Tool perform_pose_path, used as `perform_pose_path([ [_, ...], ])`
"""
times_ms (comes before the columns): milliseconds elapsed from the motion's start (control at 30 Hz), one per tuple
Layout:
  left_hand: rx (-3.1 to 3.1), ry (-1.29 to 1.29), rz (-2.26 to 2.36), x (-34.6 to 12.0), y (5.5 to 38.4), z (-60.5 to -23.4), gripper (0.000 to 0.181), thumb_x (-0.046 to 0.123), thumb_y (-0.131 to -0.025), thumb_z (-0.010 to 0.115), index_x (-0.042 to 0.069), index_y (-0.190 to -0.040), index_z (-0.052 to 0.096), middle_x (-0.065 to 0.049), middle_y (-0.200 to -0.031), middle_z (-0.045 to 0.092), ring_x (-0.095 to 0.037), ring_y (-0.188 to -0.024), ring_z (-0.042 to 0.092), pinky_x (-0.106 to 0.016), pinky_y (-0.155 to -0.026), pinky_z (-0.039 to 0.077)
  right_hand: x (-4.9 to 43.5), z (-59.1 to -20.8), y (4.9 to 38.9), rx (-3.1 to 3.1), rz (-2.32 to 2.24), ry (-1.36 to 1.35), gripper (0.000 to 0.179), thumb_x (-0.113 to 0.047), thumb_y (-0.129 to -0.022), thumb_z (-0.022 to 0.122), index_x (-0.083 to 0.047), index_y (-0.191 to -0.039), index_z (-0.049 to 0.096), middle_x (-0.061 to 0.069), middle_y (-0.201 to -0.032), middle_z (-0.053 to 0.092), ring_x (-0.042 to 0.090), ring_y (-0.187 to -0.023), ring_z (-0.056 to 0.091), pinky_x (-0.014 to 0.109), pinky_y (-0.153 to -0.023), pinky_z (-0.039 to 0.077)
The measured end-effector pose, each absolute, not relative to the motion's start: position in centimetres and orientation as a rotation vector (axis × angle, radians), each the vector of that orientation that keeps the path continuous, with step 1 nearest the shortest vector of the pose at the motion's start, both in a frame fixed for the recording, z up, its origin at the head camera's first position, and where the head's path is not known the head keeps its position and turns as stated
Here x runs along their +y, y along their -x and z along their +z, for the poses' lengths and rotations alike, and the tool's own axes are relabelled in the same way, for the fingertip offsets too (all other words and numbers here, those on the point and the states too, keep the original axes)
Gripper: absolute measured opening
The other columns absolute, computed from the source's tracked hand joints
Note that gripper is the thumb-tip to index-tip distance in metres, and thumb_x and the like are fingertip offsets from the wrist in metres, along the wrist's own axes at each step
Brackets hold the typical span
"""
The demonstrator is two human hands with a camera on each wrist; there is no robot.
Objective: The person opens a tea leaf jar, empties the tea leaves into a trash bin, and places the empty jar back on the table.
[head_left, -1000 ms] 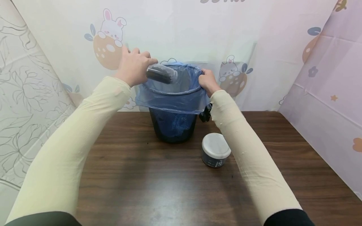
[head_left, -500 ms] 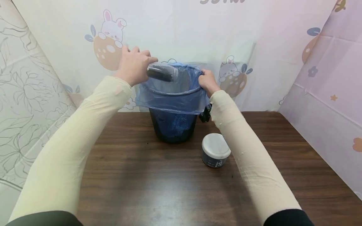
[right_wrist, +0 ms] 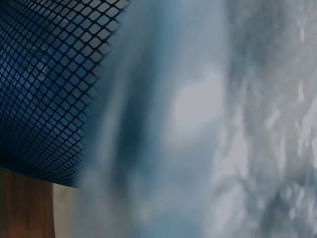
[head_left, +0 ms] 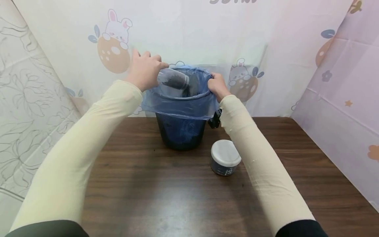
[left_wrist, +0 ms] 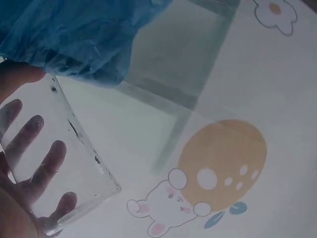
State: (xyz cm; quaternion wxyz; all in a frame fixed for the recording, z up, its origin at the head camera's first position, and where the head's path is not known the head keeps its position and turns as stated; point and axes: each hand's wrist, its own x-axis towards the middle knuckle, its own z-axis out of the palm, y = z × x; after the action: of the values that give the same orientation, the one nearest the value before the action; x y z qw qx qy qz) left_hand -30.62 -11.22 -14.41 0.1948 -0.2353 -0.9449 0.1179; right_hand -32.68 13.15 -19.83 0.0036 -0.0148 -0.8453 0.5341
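My left hand (head_left: 145, 71) grips a clear container (head_left: 172, 78), tilted with its mouth toward the right. Dark stuff shows inside, and some dark matter (head_left: 186, 92) falls from its mouth into the bin. In the left wrist view the base end of the clear container (left_wrist: 81, 163) looks bare, with fingers seen through its wall. A black mesh bin (head_left: 180, 135) stands upright on the table, lined with a thin blue plastic bag (head_left: 180, 108) folded over its rim. My right hand (head_left: 218, 86) holds the bag at the rim's right side.
A round tub (head_left: 226, 154) with a white lid and dark side stands right of the bin, beside my right forearm. A small black object (head_left: 214, 119) is partly hidden behind that arm. Printed cloth (head_left: 189, 33) hangs behind the brown wooden table (head_left: 174, 184).
My left hand has shifted slightly right, bringing the container further over the bin. Dark matter has slid toward the mouth and now drops out. My right hand stays put.
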Motion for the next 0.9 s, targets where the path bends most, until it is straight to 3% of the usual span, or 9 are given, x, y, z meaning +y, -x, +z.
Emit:
perform_pose_path([
  [100, -2.667, 0.658, 0.313, -11.23, 30.65, -14.4, 0.066, 0.014, -0.074, 0.072, 0.02, -0.137, 0.053, -0.012, -0.118, 0.055, -0.041, -0.104, 0.046, -0.07, -0.097, 0.015, 13.11, -19.81, 32.73, -2.647, 1.669, 0.052, 0.058, 0.001, -0.095, 0.021, -0.009, -0.153, 0.016, 0.006, -0.158, 0.015, 0.019, -0.143, 0.013, 0.029, -0.111, 0.018],
  [300, -2.657, 0.65, 0.321, -11.28, 30.63, -14.07, 0.066, 0.015, -0.074, 0.073, 0.02, -0.137, 0.053, -0.012, -0.117, 0.056, -0.041, -0.102, 0.046, -0.069, -0.096, 0.017, 12.99, -19.72, 32.78, -2.637, 1.665, 0.04, 0.058, 0.001, -0.095, 0.021, -0.009, -0.152, 0.017, 0.006, -0.157, 0.016, 0.018, -0.143, 0.013, 0.028, -0.112, 0.016],
  [500, -2.626, 0.653, 0.359, -11.24, 30.48, -13.9, 0.064, 0.016, -0.074, 0.073, 0.021, -0.136, 0.054, -0.012, -0.114, 0.056, -0.039, -0.097, 0.047, -0.062, -0.09, 0.026, 13.05, -19.84, 32.75, -2.633, 1.678, 0.03, 0.058, 0.002, -0.095, 0.02, -0.009, -0.152, 0.017, 0.006, -0.157, 0.017, 0.017, -0.142, 0.014, 0.028, -0.111, 0.017],
  [767, -2.6, 0.678, 0.416, -11.44, 30.44, -13.9, 0.059, 0.005, -0.076, 0.066, 0.021, -0.133, 0.058, -0.012, -0.111, 0.056, -0.038, -0.094, 0.047, -0.057, -0.084, 0.028, 13.06, -20.03, 32.79, -2.622, 1.674, 0.019, 0.058, 0.001, -0.095, 0.021, -0.008, -0.152, 0.019, 0.007, -0.157, 0.019, 0.017, -0.142, 0.015, 0.027, -0.111, 0.017],
  [900, -2.57, 0.698, 0.449, -11.58, 30.51, -13.85, 0.057, 0.0, -0.079, 0.062, 0.021, -0.131, 0.059, -0.012, -0.108, 0.057, -0.037, -0.092, 0.046, -0.055, -0.083, 0.028, 13.05, -20.03, 32.75, -2.627, 1.657, 0.021, 0.055, 0.001, -0.096, 0.021, -0.007, -0.15, 0.027, 0.009, -0.154, 0.025, 0.018, -0.139, 0.023, 0.027, -0.109, 0.021],
])
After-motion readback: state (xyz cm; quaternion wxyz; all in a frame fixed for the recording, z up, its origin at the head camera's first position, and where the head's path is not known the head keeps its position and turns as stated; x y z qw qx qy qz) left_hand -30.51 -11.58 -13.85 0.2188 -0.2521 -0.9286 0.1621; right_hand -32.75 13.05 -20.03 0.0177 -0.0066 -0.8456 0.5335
